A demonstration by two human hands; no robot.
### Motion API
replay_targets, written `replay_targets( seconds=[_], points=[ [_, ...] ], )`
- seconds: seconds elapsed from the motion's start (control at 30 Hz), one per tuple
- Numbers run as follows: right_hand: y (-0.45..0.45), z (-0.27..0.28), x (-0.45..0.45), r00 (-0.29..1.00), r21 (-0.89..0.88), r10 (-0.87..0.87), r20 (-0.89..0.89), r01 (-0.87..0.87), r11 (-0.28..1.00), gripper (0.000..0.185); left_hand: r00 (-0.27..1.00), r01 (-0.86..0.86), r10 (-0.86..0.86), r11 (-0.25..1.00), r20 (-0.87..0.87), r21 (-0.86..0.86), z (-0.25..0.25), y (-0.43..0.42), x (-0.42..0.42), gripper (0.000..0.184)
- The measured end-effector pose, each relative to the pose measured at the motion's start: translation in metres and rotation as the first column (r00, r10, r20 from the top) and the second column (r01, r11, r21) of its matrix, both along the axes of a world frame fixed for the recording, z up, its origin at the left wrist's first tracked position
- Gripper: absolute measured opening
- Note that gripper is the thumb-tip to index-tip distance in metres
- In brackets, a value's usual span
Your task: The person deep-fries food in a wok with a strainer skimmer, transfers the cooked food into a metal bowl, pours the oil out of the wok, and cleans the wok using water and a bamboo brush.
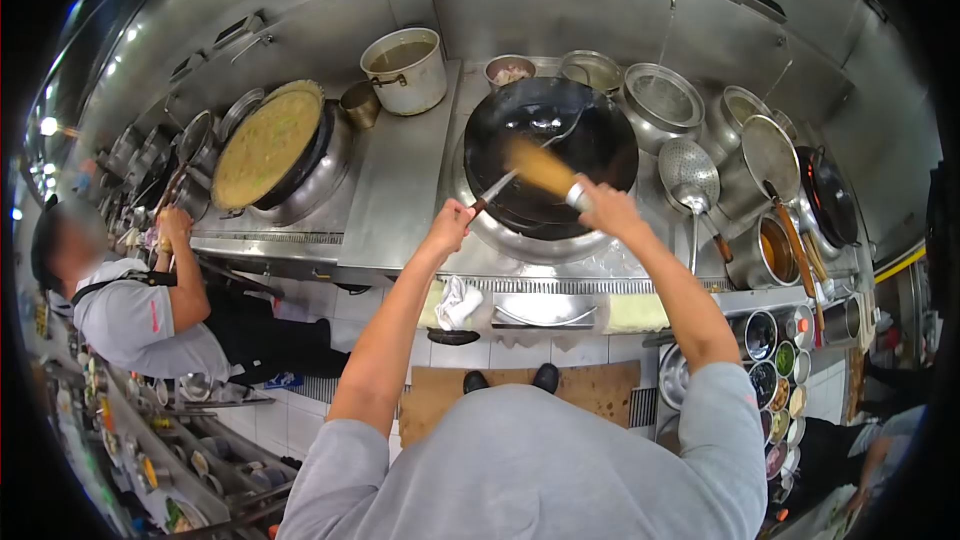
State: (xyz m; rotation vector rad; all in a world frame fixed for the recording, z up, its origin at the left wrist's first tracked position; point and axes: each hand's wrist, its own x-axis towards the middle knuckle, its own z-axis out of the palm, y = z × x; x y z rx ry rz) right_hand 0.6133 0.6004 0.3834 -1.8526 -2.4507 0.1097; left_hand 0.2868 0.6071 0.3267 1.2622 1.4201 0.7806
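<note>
My left hand [450, 227] is closed around the dark wooden grip of a long metal ladle [496, 187]. Its shaft runs over a large black wok [600, 145], and its far end curves near the wok's back wall. In my right hand [610, 210] is a bamboo wok brush [540, 166] with a white band, its bristles smeared by motion. The brush crosses in front of the ladle's shaft above the wok. Inside, the wok looks dark and wet, with shiny patches at the back.
A tall pot [405, 90] stands behind left; a wok of yellowish soup [268, 145] is farther left, beside a co-worker [150, 310]. Rightward are a perforated skimmer [689, 175], a strainer pot [663, 100] and an orange-liquid pot [778, 250]. A white cloth [458, 302] lies at the front edge.
</note>
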Motion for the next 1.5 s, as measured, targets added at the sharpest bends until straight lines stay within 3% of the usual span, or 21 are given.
replay_targets(
  seconds=[0.03, 0.1, 0.17, 0.3, 0.33, 0.37, 0.4, 0.43, 0.5, 0.6, 0.7, 0.87, 0.9, 0.97, 1.07, 1.17, 1.23, 1.37, 1.43, 1.47, 1.5],
  points=[
    [0.014, 0.0, 0.012, 0.986, 0.019, -0.165, 0.035, 0.165, 0.986, 0.076, 0.994, -0.018, 0.027, 0.996, 0.105, -0.085, -0.003, -0.007, -0.001, 0.02],
    [0.017, 0.037, 0.03, 0.976, -0.047, -0.19, 0.103, 0.195, 0.98, 0.068, 0.977, -0.042, 0.071, 0.988, 0.2, -0.146, 0.002, 0.008, -0.017, 0.021],
    [0.038, 0.037, 0.04, 0.975, -0.121, -0.13, 0.181, 0.153, 0.981, 0.064, 0.771, 0.103, 0.216, 0.886, 0.599, -0.453, -0.013, 0.005, -0.036, 0.026],
    [0.041, 0.006, 0.021, 0.97, -0.184, -0.08, 0.229, 0.124, 0.975, 0.06, 0.9, -0.132, 0.26, 0.927, 0.349, -0.352, -0.032, 0.005, -0.022, 0.033],
    [0.031, 0.022, 0.012, 0.982, -0.196, -0.068, 0.179, 0.104, 0.975, 0.065, 0.969, -0.222, 0.233, 0.968, 0.086, -0.12, -0.034, 0.001, -0.016, 0.029],
    [0.014, 0.035, 0.004, 0.981, -0.201, -0.069, 0.18, 0.105, 0.974, 0.065, 0.969, -0.221, 0.232, 0.967, 0.086, -0.126, -0.043, -0.004, -0.017, 0.029],
    [-0.003, 0.046, -0.005, 0.988, -0.141, -0.056, 0.145, 0.077, 0.987, 0.067, 0.974, -0.128, 0.162, 0.971, -0.158, 0.203, -0.053, -0.007, -0.02, 0.027],
    [-0.007, 0.05, -0.009, 0.993, -0.076, -0.038, 0.111, 0.046, 0.996, 0.068, 0.902, 0.052, 0.165, 0.876, -0.4, 0.479, -0.05, -0.009, -0.019, 0.026],
    [0.008, 0.022, -0.004, 0.998, -0.037, 0.051, 0.041, -0.049, 0.998, 0.068, 0.906, 0.044, 0.133, 0.914, -0.402, 0.403, -0.043, -0.017, -0.017, 0.029],
    [0.077, -0.035, 0.012, 0.983, -0.037, -0.17, 0.071, 0.173, 0.984, 0.072, 0.848, 0.11, 0.262, 0.764, -0.461, 0.636, -0.032, -0.019, -0.012, 0.03],
    [0.058, -0.002, -0.003, 0.994, -0.037, -0.045, 0.1, 0.049, 0.998, 0.065, 0.777, 0.059, 0.275, 0.863, -0.566, 0.501, -0.035, -0.022, -0.013, 0.03],
    [-0.007, 0.039, -0.03, 0.988, -0.046, 0.147, 0.057, -0.145, 0.988, 0.07, 0.786, 0.148, 0.242, 0.82, -0.569, 0.553, -0.009, 0.011, -0.002, 0.026],
    [0.0, 0.031, -0.018, 0.989, -0.045, 0.137, 0.06, -0.134, 0.99, 0.07, 0.771, 0.181, 0.249, 0.797, -0.587, 0.576, 0.006, 0.013, -0.001, 0.025],
    [0.033, 0.017, 0.016, 0.984, -0.05, -0.097, 0.153, 0.105, 0.993, 0.067, 0.748, 0.208, 0.245, 0.797, -0.617, 0.567, 0.022, 0.016, -0.005, 0.023],
    [0.055, -0.001, 0.049, 0.943, -0.155, -0.159, 0.292, 0.211, 0.965, 0.062, 0.677, 0.269, 0.23, 0.807, -0.699, 0.526, 0.041, 0.015, -0.014, 0.023],
    [0.025, -0.002, 0.025, 0.972, -0.191, -0.178, 0.151, 0.205, 0.96, 0.061, 0.663, 0.284, 0.191, 0.831, -0.724, 0.479, 0.04, 0.004, -0.011, 0.025],
    [-0.009, 0.021, 0.001, 0.972, -0.259, -0.224, -0.065, 0.2, 0.945, 0.066, 0.791, 0.167, 0.107, 0.91, -0.602, 0.381, 0.038, 0.006, -0.01, 0.028],
    [-0.056, 0.034, -0.033, 0.982, -0.113, -0.176, -0.065, 0.168, 0.979, 0.069, 0.807, 0.211, 0.122, 0.854, -0.577, 0.475, 0.04, 0.016, -0.007, 0.03],
    [-0.048, 0.004, -0.025, 0.919, -0.285, -0.138, -0.369, 0.03, 0.958, 0.07, 0.951, 0.092, 0.006, 0.95, -0.309, 0.3, 0.031, 0.033, -0.004, 0.033],
    [-0.045, -0.006, -0.025, 0.974, -0.069, -0.055, -0.219, 0.04, 0.997, 0.071, 0.988, 0.055, -0.024, 0.977, -0.151, 0.205, 0.028, 0.04, -0.004, 0.031],
    [-0.044, -0.012, -0.016, 0.974, -0.059, -0.056, -0.221, 0.044, 0.997, 0.071, 0.988, 0.059, -0.026, 0.975, -0.153, 0.215, 0.025, 0.046, -0.008, 0.031]
  ],
)
